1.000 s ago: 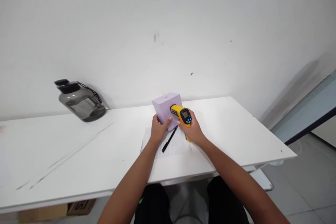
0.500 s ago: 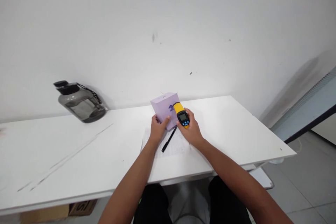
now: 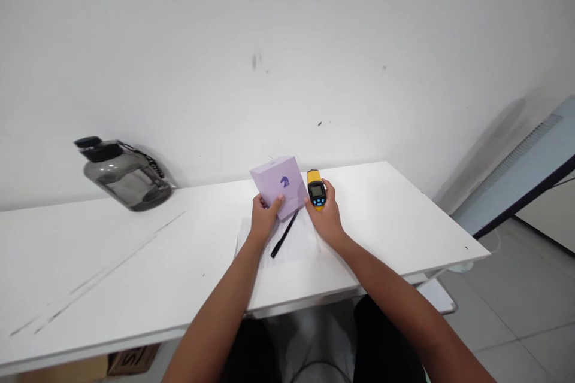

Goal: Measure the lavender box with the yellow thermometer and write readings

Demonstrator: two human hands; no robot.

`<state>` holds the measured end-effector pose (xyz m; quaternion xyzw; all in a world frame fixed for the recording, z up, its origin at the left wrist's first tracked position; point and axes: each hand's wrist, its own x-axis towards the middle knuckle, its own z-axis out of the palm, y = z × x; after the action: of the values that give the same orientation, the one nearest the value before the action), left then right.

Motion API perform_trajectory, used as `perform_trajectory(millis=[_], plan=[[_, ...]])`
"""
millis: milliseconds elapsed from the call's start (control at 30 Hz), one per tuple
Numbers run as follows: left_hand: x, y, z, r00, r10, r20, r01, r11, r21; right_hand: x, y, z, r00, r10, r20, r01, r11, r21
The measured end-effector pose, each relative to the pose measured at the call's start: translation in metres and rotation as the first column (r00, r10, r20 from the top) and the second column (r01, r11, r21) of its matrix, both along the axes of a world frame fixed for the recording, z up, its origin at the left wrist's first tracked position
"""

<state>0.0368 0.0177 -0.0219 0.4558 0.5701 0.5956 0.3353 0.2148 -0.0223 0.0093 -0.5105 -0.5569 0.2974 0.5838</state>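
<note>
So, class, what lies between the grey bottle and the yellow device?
In the head view, the purple box in the left hand lies between the bottle and the device.

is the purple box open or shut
Shut, as far as shows: the purple box in the left hand has flat top and front faces and no raised flap; its hidden sides I cannot tell.

The head camera looks forward and down over a table (image 3: pixel 157 275) and wall (image 3: pixel 314 30).
</note>
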Motion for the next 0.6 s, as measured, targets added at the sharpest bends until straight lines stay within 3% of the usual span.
perform_trajectory(millis=[600], plan=[[0.0005, 0.0000, 0.0014, 1.000, -0.013, -0.010, 0.013, 1.000, -0.007, 0.0014, 0.0010, -0.0055, 0.999, -0.004, 0.046, 0.001, 0.998, 0.057]])
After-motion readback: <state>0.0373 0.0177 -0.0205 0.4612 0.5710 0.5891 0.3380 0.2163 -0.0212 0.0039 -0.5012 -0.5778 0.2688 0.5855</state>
